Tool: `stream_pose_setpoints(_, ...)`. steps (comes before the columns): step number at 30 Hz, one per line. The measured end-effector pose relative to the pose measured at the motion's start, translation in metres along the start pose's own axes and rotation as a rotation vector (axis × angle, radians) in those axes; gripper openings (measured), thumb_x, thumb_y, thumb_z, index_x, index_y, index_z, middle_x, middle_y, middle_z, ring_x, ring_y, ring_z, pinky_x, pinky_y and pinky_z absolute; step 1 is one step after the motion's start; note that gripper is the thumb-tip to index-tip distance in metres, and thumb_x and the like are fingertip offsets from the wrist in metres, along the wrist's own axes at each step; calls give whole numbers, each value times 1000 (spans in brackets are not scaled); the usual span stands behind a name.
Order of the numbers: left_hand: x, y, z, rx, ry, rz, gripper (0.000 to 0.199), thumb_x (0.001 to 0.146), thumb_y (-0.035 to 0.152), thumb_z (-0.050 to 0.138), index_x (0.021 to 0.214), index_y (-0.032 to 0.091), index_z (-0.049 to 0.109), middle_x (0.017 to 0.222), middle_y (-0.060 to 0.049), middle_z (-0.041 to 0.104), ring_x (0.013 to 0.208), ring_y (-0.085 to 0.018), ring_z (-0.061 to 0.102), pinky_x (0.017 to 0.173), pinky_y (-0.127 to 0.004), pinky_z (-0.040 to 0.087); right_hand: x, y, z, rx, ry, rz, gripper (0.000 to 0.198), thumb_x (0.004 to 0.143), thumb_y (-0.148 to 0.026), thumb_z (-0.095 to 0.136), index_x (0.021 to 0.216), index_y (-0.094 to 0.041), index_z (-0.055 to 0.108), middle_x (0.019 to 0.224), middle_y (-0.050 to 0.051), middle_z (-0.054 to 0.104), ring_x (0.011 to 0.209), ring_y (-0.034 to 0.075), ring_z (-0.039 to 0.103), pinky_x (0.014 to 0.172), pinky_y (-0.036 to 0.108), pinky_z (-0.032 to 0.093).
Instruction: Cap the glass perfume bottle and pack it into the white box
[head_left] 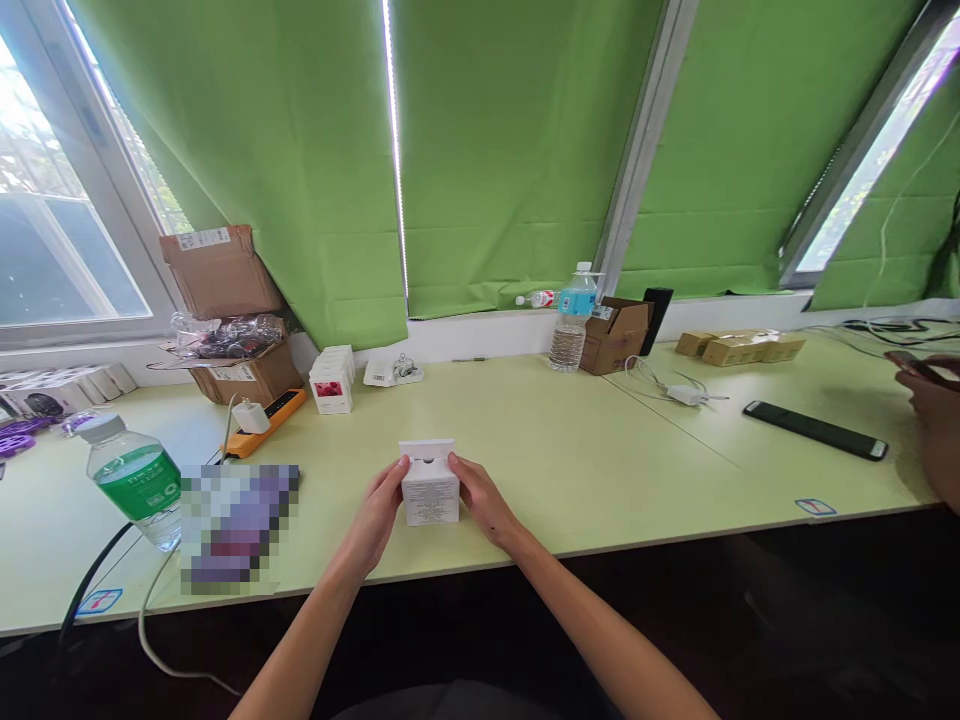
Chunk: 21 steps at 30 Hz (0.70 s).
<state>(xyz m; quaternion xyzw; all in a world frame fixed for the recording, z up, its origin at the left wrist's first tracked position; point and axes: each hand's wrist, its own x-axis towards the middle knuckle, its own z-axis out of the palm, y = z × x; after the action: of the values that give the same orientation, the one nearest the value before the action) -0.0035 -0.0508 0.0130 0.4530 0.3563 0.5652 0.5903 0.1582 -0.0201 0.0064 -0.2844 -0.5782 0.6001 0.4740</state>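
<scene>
A small white cardboard box (431, 500) with lines of dark print on its near side stands close to the table's front edge. Its top flap is raised at the back. My left hand (381, 505) grips the box's left side, thumb near the upper corner. On the opposite side my right hand (484, 500) holds it the same way, fingers partly hidden behind. Further back are a row of white boxes (331, 385) with a red picture and a small white packet (390, 372) with a clear wrapped item.
At left are a water bottle (139, 480), a blurred-out patch (241, 525), an orange power strip (281, 408) and an open carton (247, 375). To the right lie a large bottle (574, 320), a brown box (616, 335), a charger (684, 395), a black phone-like slab (816, 430) and another person's hand (934, 410).
</scene>
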Motion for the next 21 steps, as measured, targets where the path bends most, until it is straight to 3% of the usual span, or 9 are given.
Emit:
stream_pose_setpoints(10, -1, 2, 2, 12, 2, -24, 43, 88, 45, 54, 117, 16, 66, 108, -9, 70, 103, -26, 59, 88, -33, 40, 0, -4, 1, 124, -30, 30, 44, 84, -52, 58, 105, -15, 69, 87, 7, 67, 75, 19, 54, 70, 29, 38)
stream_pose_setpoints(21, 0, -1, 2, 16, 23, -20, 40, 87, 44, 56, 113, 17, 68, 112, -8, 69, 104, -25, 58, 87, -30, 39, 1, -1, -1, 115, -20, 27, 37, 85, -46, 57, 100, -15, 71, 73, 3, 63, 67, 16, 50, 72, 30, 39)
